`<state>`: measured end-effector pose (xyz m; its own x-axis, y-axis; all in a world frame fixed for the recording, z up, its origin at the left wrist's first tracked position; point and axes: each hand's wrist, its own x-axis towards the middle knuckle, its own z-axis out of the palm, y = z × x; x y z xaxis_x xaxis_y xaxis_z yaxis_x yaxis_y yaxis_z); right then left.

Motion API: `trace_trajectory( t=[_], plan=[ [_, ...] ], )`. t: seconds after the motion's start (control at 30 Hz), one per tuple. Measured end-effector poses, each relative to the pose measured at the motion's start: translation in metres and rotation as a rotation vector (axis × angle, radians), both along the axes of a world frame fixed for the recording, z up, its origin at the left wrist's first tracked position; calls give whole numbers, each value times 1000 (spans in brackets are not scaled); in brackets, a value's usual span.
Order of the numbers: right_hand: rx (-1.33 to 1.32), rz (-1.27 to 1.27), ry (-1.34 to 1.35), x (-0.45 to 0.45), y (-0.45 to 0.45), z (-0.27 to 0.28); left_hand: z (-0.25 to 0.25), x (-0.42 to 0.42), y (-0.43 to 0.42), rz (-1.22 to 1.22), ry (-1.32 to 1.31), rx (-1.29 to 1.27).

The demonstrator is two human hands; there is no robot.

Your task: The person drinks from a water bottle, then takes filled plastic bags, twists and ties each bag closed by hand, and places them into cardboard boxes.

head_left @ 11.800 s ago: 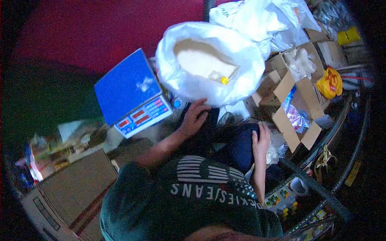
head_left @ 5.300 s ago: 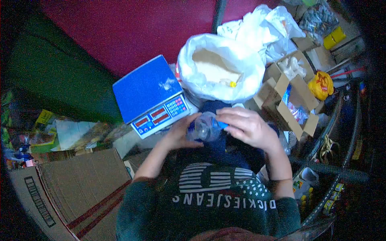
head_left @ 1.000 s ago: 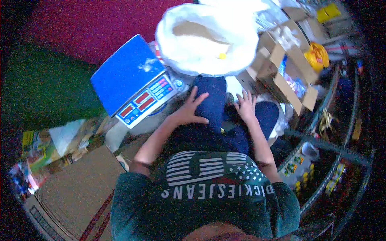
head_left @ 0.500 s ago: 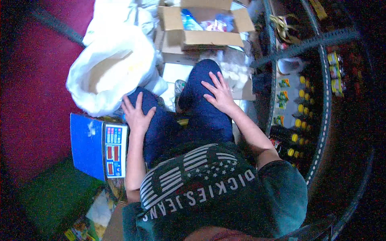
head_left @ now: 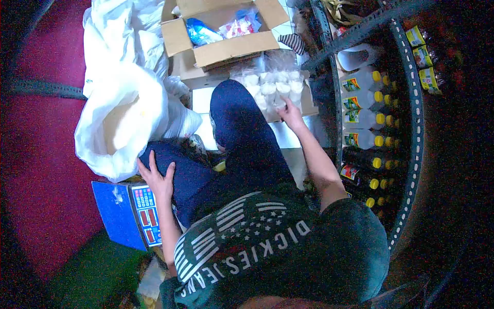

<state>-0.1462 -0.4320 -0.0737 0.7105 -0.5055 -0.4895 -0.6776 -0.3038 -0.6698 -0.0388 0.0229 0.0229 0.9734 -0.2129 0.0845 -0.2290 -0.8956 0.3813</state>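
My left hand (head_left: 158,181) rests on my left knee with its fingers spread, holding nothing. Beside it stands a big white sack (head_left: 87,126), its mouth rolled open on pale, grainy contents. Just below that hand is a blue digital scale (head_left: 114,211) with a keypad and red displays. My right hand (head_left: 292,117) reaches past my right knee, index finger stretched toward several clear plastic bags packed with something white (head_left: 282,88). Its fingertips are at the nearest bag; whether they touch it I cannot tell. Those bags stand together in a low cardboard tray (head_left: 307,100).
An open cardboard box (head_left: 236,49) with blue and clear plastic packs sits ahead, near more white sacks (head_left: 110,31). To the right, a metal shelf (head_left: 418,129) holds several yellow-capped bottles (head_left: 360,107). Light floor tiles (head_left: 203,100) show between the boxes and my legs.
My right hand has left my right knee and moved forward to the bags of white stuff. The left hand stays on the left knee. The view has shifted, too.
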Motion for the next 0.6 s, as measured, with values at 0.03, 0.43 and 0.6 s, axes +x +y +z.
trace_trajectory(
  t=[0.03,0.43,0.6],
  plan=[
    [-58,-6,-63,7,-3,-5,1,1,-1,-3,-9,-1],
    [-245,-77,171,90,11,-103,2,8,-8,-18,52,-7],
    [-333,88,-112,44,13,-96,18,5,-14,48,87,-24]
  ],
)
